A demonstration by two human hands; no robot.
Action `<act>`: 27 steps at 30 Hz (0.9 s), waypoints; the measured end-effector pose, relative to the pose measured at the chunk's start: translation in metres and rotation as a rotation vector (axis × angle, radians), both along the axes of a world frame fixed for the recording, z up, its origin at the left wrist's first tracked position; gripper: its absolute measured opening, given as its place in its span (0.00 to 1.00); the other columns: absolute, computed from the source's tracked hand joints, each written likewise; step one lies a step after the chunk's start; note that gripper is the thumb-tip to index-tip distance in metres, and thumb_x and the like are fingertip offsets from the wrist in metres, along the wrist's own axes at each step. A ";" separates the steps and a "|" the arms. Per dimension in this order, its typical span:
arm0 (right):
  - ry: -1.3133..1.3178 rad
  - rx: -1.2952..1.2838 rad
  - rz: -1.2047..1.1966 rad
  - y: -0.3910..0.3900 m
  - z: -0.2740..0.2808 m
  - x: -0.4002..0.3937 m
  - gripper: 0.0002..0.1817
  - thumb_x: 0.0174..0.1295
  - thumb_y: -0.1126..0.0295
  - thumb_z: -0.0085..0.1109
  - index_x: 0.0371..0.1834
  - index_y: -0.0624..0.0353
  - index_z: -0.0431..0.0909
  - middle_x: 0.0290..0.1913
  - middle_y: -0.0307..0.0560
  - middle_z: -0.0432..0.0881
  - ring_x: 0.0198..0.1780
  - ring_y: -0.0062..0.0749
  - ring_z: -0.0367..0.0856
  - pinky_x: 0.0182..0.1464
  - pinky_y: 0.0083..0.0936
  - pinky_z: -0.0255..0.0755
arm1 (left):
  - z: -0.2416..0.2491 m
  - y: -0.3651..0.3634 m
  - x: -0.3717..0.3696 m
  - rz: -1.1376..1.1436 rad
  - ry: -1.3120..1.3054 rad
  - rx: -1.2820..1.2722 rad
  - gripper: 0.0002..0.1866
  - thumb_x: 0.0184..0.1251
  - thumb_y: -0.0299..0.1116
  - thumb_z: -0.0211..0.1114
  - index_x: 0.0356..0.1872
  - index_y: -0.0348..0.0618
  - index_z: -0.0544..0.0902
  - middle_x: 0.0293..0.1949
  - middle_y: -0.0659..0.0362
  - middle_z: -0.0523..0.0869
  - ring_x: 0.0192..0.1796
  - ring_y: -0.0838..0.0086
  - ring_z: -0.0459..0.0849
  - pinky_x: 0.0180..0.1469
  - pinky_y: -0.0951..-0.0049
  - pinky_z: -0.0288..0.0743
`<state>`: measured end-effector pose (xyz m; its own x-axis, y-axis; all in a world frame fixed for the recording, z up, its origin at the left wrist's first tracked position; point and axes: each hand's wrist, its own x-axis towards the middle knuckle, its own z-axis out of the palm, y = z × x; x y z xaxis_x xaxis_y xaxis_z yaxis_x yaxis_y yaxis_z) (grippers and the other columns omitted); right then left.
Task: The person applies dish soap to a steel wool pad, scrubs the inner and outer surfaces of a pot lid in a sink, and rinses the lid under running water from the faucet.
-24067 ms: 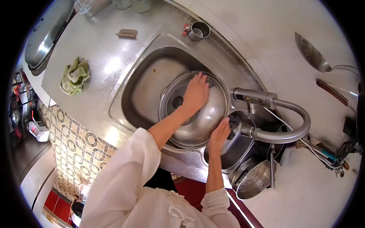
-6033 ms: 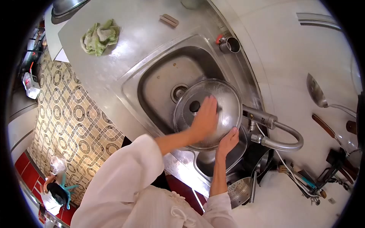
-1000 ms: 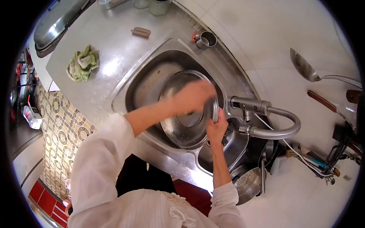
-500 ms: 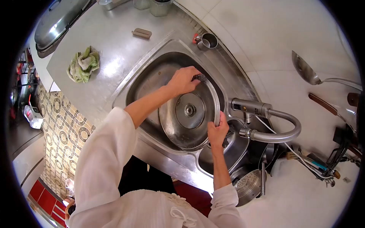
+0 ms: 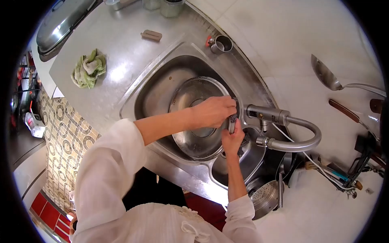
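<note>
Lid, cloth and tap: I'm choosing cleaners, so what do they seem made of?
Lid: probably stainless steel, smooth and fairly shiny, judging by its grey sheen and highlights.
Cloth: likely textured fabric, matt, crumpled in soft folds; fibre unclear.
Tap: metal-looking, satin grey with soft highlights; solid or plated, unclear.

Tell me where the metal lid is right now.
The metal lid is near the centre of the head view, in the larger sink basin, left of the faucet, the right hand at its rim.
</note>
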<state>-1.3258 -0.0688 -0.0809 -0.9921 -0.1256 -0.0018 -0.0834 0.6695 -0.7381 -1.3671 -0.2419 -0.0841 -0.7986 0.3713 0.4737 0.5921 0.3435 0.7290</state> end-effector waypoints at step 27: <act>-0.063 -0.131 -0.060 0.010 -0.010 0.006 0.23 0.45 0.80 0.50 0.49 0.63 0.74 0.28 0.39 0.76 0.27 0.18 0.69 0.32 0.17 0.67 | -0.033 -0.033 -0.044 0.111 -0.086 -0.218 0.18 0.46 0.24 0.62 0.42 0.37 0.77 0.41 0.50 0.79 0.50 0.56 0.74 0.57 0.63 0.67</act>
